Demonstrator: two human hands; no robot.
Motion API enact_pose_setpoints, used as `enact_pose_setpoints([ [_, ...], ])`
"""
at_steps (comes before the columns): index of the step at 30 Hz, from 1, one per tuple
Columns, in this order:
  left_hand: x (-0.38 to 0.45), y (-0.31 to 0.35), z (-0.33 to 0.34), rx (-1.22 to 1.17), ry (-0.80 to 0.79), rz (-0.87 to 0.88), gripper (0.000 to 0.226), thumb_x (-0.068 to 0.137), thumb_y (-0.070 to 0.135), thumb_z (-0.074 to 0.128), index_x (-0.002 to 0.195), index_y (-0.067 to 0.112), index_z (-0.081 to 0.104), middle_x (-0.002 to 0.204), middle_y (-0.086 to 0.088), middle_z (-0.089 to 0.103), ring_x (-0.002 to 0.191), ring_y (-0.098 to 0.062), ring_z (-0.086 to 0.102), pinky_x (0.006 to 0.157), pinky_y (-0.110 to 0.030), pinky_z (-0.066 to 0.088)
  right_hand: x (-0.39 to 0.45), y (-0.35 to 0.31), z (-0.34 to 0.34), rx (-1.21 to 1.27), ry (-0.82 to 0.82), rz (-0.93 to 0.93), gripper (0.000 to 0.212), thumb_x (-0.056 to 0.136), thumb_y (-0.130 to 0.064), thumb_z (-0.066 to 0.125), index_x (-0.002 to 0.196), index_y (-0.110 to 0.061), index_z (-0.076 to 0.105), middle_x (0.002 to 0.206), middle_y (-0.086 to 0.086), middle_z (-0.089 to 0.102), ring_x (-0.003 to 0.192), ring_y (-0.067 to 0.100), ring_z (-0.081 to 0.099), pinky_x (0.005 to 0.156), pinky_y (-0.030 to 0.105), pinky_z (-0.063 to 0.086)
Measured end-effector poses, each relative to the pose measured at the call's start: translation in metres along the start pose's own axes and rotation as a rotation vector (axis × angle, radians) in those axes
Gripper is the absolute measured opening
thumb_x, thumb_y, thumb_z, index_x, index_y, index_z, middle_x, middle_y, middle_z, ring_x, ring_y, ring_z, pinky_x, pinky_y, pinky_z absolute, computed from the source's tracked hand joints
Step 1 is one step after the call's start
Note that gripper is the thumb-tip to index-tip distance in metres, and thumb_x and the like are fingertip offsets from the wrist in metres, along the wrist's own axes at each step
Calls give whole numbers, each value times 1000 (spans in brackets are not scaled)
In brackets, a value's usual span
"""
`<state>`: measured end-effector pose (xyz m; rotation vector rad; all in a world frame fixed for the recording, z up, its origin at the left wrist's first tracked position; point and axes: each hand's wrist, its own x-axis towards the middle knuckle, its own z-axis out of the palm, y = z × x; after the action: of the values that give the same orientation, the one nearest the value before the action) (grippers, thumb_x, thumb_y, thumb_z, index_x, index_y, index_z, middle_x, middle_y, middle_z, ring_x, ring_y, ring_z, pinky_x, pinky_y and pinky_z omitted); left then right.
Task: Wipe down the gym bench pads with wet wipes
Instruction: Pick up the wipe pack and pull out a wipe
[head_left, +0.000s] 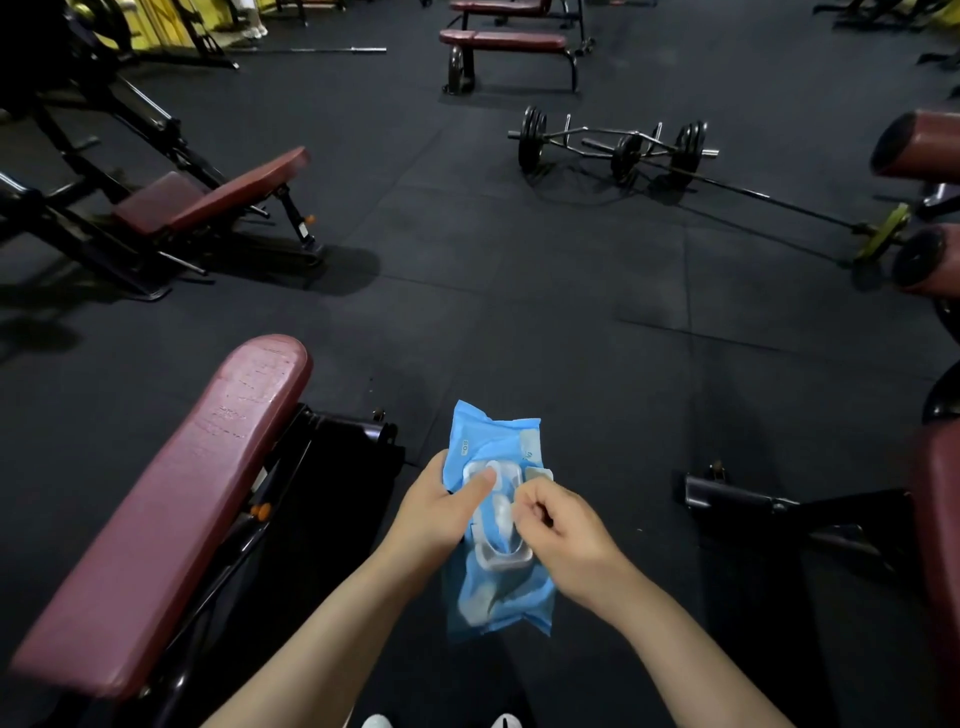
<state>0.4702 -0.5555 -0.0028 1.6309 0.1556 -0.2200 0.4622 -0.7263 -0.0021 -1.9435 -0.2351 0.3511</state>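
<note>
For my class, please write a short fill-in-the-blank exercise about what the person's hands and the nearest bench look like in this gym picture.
1. The left hand holds a ____ pack of wet wipes.
2. The right hand pinches at the pack's ____ flip lid.
3. The nearest bench pad, coloured ____, lies on the person's left.
4. A loaded barbell rests on the ____.

Missing words: blue; clear plastic; maroon; floor

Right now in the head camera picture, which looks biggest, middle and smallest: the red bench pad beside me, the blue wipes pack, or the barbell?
1. Red bench pad, biggest.
2. Barbell; far away, so unsure.
3. Wipes pack, close behind.
</note>
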Motion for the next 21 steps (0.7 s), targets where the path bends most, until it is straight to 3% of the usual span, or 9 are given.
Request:
enact_pose_setpoints([
  [4,-2,-1,-1,-1,20,-8,33,87,33,63,113,13,65,107,-9,72,99,-28,71,89,-50,57,-1,2,2,42,-8,21,23,93,-22,52,73,-11,45,64,-10,43,58,5,37,54,25,34],
  [9,-3,-3,1,17,85,-28,37,83,33,61,113,12,64,108,-9,71,100,-27,70,92,-56,53,0,1,10,-175,102,10,19,85,-38,61,73,-25,57,77,-9,54,68,4,49,62,21,45],
  [13,-2,-1,1,47,83,-20,36,82,34,60,112,14,64,107,-6,71,99,-23,70,91,-54,54,1,-2,14,-268,103,19,19,87,-28,59,68,-29,55,73,-10,56,67,4,51,58,23,46],
  [21,-6,-3,0,69,32,33,37,87,37,62,116,16,62,110,-6,70,102,-25,69,90,-55,54,-1,-6,4,72,-13,214,23,92,-23,55,69,-23,56,66,-13,53,63,4,46,61,25,40],
])
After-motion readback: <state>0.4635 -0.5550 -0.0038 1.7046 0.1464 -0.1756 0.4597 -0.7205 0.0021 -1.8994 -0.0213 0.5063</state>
